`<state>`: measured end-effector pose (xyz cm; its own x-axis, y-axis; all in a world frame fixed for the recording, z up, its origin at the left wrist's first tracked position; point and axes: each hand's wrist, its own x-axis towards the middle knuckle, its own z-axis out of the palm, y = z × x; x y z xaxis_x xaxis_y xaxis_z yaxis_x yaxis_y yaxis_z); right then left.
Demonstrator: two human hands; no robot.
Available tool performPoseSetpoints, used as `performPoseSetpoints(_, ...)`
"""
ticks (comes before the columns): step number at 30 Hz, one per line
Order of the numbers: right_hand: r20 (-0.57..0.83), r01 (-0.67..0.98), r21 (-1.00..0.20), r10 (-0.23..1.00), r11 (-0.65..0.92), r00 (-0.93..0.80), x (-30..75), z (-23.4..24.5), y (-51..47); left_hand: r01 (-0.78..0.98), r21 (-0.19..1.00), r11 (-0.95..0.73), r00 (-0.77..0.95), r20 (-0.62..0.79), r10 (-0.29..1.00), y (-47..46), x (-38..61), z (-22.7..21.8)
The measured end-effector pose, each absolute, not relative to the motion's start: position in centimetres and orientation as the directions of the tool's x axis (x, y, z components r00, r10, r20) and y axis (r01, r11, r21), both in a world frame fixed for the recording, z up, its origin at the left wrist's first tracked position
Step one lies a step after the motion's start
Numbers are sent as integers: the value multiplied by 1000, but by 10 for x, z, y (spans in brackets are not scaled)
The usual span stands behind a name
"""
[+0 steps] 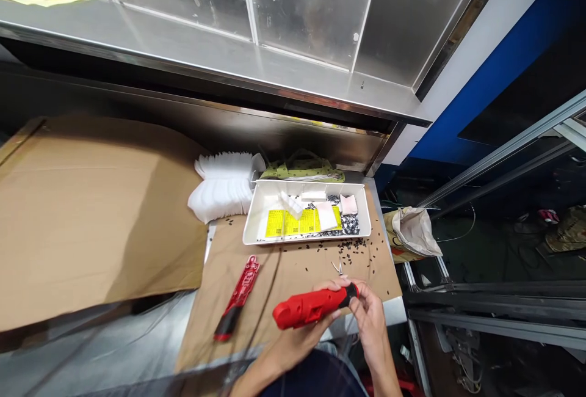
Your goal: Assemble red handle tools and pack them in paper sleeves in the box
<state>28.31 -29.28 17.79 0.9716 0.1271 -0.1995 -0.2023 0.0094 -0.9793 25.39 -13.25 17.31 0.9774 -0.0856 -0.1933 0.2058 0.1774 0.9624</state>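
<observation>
In the lower middle of the frame, the left hand (306,334) is holding a long red case (300,310), and the right hand (370,311) is pinching its black end. The case is looking smooth, fat and round at its left tip. To its left, a red and black shell (242,293) is lying with its bumpy inside showing. Flat brown cardboard (293,281) is lying under it. Farther up, a white plastic tray (259,209) is holding a yellow sheet (284,224) and tiny black bits (351,226). Soft white sheets (220,198) are standing beside it. Shiny metal panels (311,12) are filling the top.
</observation>
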Motion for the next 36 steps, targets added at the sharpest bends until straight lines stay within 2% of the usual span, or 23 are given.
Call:
performPoseSetpoints(3,-212,-220,-975,199,15,957,284,186,-297,225,937,266,974,-208,-88,-131,262,169)
performPoseSetpoints(7,-190,-182,-980,93,-84,977,284,188,-302,226,761,608,967,-252,-45,-123,272,159)
performPoseSetpoints(9,-152,-144,-976,35,-163,988,285,185,-304,214,665,716,962,-272,-34,-119,274,156)
performPoseSetpoints(13,-86,-89,-964,-21,-251,996,289,181,-305,202,596,777,967,-247,-62,-111,275,156)
performPoseSetpoints(17,-42,-43,-966,-10,-255,999,290,186,-300,213,565,797,967,-240,-88,-108,276,160)
performPoseSetpoints(20,-46,-42,-982,18,-184,999,286,190,-293,196,588,784,969,-240,-62,-110,276,160)
performPoseSetpoints(22,-80,-74,-993,62,-97,995,282,190,-287,172,656,735,973,-232,-21,-111,275,160)
performPoseSetpoints(25,-156,-162,-986,125,40,980,277,187,-276,140,806,575,981,-192,31,-113,272,165)
performPoseSetpoints(28,-228,-255,-946,149,198,962,272,184,-265,153,901,406,984,-176,21,-115,269,176)
performPoseSetpoints(32,-384,-405,-797,141,449,913,269,185,-255,199,936,291,980,-195,-43,-119,268,190)
performPoseSetpoints(34,-412,-431,-755,153,495,898,269,187,-254,202,943,265,979,-190,-70,-122,268,191)
performPoseSetpoints(36,-383,-411,-779,161,474,910,270,191,-254,195,949,248,981,-184,-66,-123,268,186)
